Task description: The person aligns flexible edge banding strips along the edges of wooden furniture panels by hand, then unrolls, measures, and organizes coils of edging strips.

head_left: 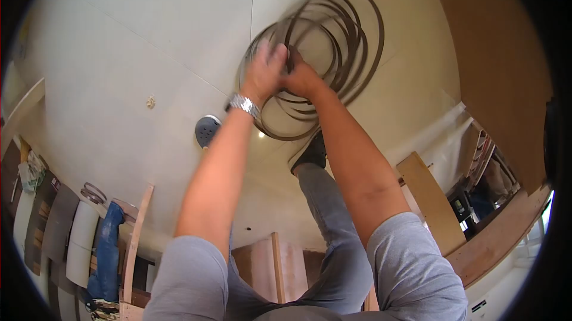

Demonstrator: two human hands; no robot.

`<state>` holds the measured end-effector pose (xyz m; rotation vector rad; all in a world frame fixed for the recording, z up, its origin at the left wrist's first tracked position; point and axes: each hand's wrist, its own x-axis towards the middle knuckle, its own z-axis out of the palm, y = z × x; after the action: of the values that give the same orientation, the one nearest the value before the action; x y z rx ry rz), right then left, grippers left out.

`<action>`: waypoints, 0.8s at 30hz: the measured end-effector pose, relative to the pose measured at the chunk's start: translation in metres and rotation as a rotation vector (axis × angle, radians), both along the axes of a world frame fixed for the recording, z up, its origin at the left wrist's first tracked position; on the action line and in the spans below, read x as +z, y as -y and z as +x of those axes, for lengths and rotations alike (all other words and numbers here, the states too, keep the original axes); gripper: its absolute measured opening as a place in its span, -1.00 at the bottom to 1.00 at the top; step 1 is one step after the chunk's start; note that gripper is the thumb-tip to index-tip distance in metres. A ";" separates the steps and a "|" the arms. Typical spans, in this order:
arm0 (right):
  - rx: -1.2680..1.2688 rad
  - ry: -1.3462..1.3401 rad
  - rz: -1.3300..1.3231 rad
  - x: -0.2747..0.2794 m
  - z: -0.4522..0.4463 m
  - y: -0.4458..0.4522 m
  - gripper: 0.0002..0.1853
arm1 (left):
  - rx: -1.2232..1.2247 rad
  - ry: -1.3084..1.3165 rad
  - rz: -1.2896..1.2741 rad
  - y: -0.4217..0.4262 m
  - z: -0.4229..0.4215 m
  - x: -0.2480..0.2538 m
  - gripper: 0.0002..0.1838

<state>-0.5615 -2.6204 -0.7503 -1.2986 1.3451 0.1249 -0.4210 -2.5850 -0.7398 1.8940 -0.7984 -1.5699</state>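
Observation:
A loose coil of dark brown edge banding (359, 53) spreads in several wide loops over the pale floor, its upper left part smeared by motion. My right hand (302, 78) has its fingers wrapped round a bunch of the strip on the near left side of the coil. Right beside it, my left hand (265, 73) lies against the same bunch. Its fingers are blurred, and their grip does not show clearly. A silver watch (243, 105) is on my left wrist.
Below the coil are my dark clogs, one at left (208, 131) and one at right (314, 153). A small pale clump (151, 101) lies on the floor. Boards and blue jeans (109, 249) are at lower left. A brown panel (500, 76) and a plywood piece (432, 202) stand at right.

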 end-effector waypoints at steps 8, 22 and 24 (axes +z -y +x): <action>-0.146 -0.072 0.127 0.097 -0.069 -0.035 -0.59 | -0.096 0.036 0.040 -0.046 -0.017 0.060 -0.55; -0.829 -0.173 -0.257 0.368 -0.176 -0.158 -0.82 | -0.113 0.601 0.173 -0.040 0.059 -0.020 -0.69; -0.988 -0.159 -0.294 0.398 -0.172 -0.163 -0.82 | 0.010 0.410 0.057 -0.065 0.072 0.028 -0.74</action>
<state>-0.7334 -2.4576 -0.3523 -0.7293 2.0527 -0.6820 -0.3489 -2.5205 -0.7118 2.2953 -0.9164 -1.2218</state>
